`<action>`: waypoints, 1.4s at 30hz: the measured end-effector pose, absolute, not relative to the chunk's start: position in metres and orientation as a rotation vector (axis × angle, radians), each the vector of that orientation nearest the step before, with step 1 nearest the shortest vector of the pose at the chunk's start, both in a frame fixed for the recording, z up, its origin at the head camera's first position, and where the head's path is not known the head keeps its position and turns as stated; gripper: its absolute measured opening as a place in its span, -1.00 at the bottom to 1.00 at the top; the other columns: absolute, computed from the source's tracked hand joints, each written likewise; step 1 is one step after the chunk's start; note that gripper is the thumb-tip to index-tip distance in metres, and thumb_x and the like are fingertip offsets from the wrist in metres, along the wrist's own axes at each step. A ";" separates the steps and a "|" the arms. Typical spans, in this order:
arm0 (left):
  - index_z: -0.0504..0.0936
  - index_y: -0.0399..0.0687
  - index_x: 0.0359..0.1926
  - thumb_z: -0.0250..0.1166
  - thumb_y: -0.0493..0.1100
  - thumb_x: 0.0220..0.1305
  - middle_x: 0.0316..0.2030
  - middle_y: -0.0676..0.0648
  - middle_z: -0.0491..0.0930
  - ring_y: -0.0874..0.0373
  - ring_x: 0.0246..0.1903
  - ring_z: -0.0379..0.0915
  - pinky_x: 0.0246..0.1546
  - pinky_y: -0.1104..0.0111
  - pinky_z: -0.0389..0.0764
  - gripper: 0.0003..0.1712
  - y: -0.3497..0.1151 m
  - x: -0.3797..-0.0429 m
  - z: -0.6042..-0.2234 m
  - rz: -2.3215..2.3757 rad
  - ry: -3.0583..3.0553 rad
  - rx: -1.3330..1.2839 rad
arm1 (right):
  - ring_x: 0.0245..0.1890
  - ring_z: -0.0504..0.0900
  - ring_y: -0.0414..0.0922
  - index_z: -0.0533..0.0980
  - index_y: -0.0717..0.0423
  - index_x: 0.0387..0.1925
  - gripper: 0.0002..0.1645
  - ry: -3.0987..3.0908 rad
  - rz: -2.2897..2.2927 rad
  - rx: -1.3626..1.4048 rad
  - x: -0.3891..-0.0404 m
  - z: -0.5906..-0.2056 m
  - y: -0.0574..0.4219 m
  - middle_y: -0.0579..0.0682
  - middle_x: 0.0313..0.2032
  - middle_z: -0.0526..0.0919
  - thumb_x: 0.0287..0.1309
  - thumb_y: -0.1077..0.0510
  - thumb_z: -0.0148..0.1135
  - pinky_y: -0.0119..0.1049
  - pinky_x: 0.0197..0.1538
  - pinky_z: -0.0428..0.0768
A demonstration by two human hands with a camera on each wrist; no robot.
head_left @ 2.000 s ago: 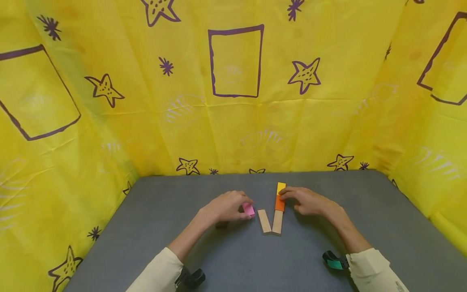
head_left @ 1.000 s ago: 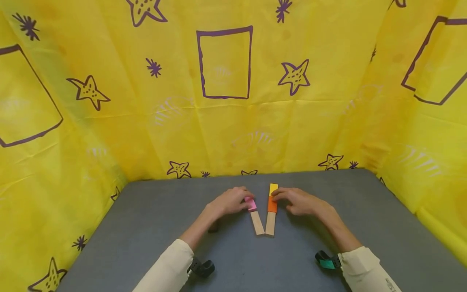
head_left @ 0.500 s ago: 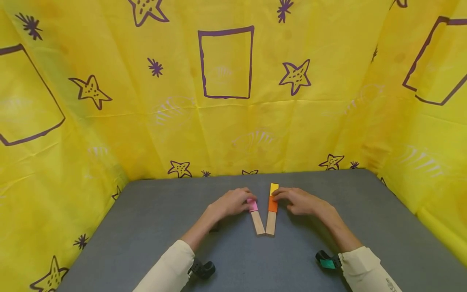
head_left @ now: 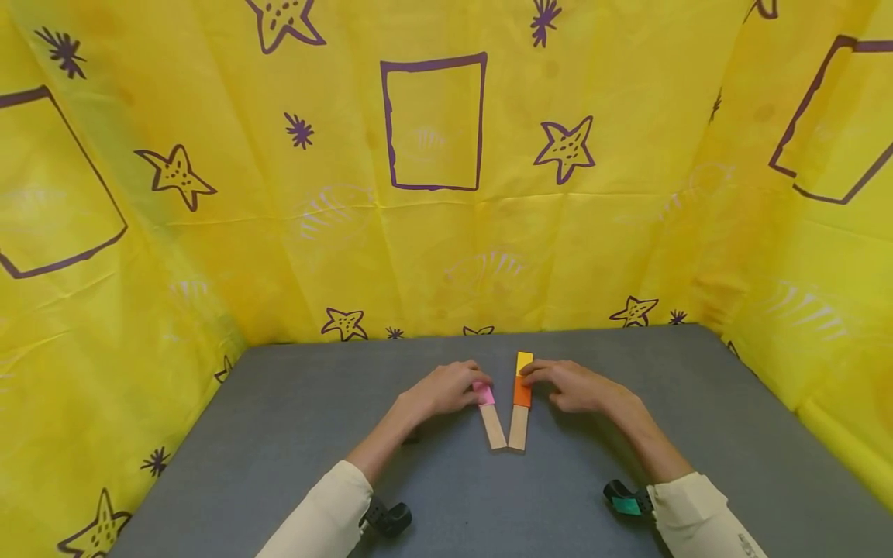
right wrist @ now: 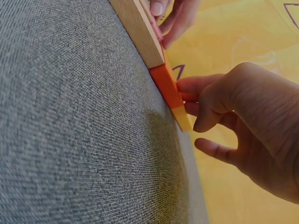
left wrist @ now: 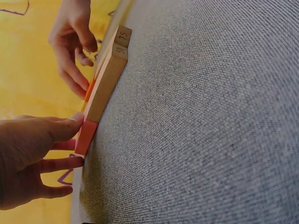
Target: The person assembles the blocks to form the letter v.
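Two plain wooden blocks form a narrow V in the head view, the left one [head_left: 493,428] and the right one [head_left: 518,428] meeting at their near ends. My left hand [head_left: 446,386] pinches a small pink block [head_left: 486,397] against the far end of the left wooden block. An orange block [head_left: 522,395] continues the right arm of the V, with a yellow block [head_left: 525,362] beyond it. The fingertips of my right hand [head_left: 575,386] rest on the orange block; its thumb stands off to the side in the right wrist view.
Everything lies on a grey cloth-covered table [head_left: 460,504]. A small dark object [head_left: 412,439] sits beside the left forearm, mostly hidden by it. A yellow patterned curtain [head_left: 335,263] hangs behind the table and along both sides.
Two seconds ago the left hand held the pink block apart, left of the wooden block; it has since brought it against that block's far end. The right hand has stayed at the orange block.
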State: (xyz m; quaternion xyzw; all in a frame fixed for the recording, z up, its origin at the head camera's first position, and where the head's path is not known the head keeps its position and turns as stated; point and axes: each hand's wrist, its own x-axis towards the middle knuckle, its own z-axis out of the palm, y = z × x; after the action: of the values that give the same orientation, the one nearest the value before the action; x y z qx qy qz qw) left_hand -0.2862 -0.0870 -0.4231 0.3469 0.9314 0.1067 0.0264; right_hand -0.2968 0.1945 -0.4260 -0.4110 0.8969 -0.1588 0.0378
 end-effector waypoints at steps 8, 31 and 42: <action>0.70 0.00 0.26 0.30 -0.02 0.50 0.14 -0.06 0.69 0.08 0.11 0.63 0.16 0.15 0.68 -0.60 -0.089 -0.287 -0.423 0.346 2.860 1.053 | 0.35 0.56 0.25 0.66 0.20 0.18 -0.37 2.741 -0.498 -1.258 -0.297 -0.426 0.194 0.15 0.30 0.62 0.08 0.54 0.07 0.27 0.39 0.50; 0.49 0.17 0.48 0.19 0.12 0.55 0.33 -0.12 0.59 -0.06 0.32 0.53 0.39 -0.15 0.48 -0.43 -0.134 -0.253 -0.395 0.266 2.869 0.892 | 0.34 0.57 0.24 0.66 0.20 0.18 -0.38 2.752 -0.484 -1.279 -0.297 -0.426 0.196 0.15 0.29 0.62 0.10 0.55 0.08 0.25 0.39 0.51; 0.57 0.08 0.41 0.49 0.10 0.28 0.23 -0.10 0.62 0.02 0.16 0.57 0.26 -0.04 0.59 -0.29 -0.173 -0.237 -0.391 0.184 2.802 0.869 | 0.35 0.56 0.24 0.66 0.20 0.18 -0.39 2.750 -0.493 -1.275 -0.297 -0.427 0.196 0.15 0.29 0.62 0.11 0.53 0.08 0.25 0.40 0.50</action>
State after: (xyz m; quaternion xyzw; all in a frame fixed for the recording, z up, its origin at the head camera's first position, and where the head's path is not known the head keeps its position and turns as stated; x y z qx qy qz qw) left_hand -0.2374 -0.1732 -0.3910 0.2941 0.9484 0.0622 0.1008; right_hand -0.2974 0.1962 -0.4268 -0.4148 0.8950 -0.1603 0.0354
